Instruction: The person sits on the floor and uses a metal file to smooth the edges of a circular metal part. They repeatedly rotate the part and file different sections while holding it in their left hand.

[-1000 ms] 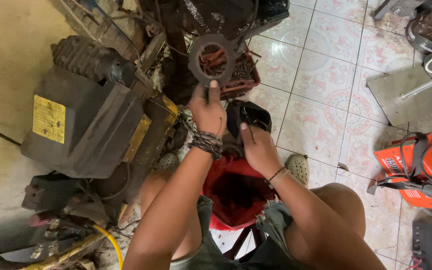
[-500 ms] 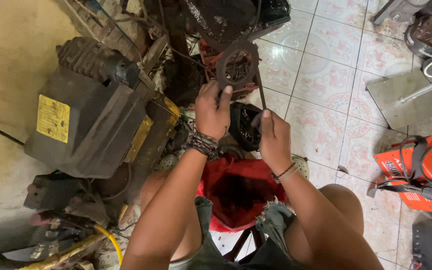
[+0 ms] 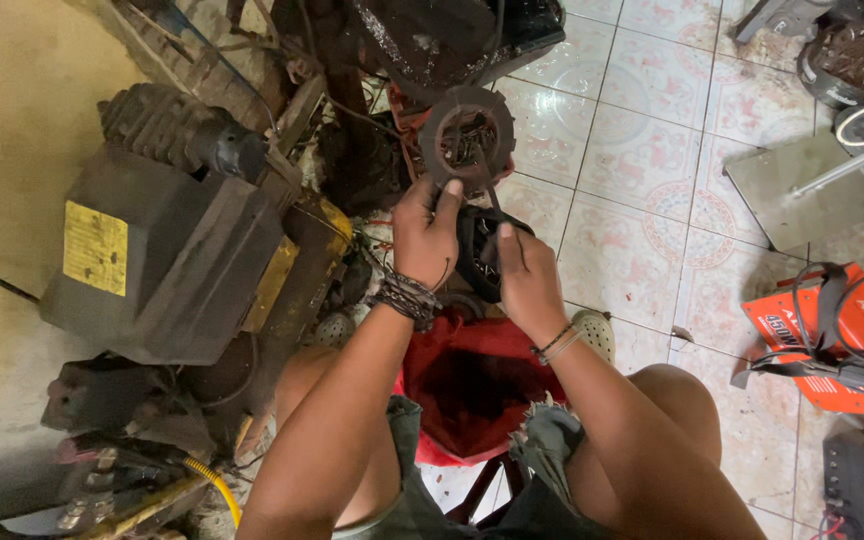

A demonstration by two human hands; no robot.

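Red bag (image 3: 472, 390) beneath both hands

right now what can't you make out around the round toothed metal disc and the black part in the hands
- Black part, head view: mostly hidden behind the right hand; its shape is unclear.
- Round toothed metal disc, held up by the left hand: its centre is too dark to read.
- Orange machine: cut off by the right edge.

A cluttered repair workshop on a tiled floor (image 3: 642, 140): a grimy dark engine block (image 3: 167, 260) with a yellow label lies at nine o'clock, greasy machine parts (image 3: 432, 35) pile up at twelve, and an orange power tool (image 3: 837, 335) sits at three.
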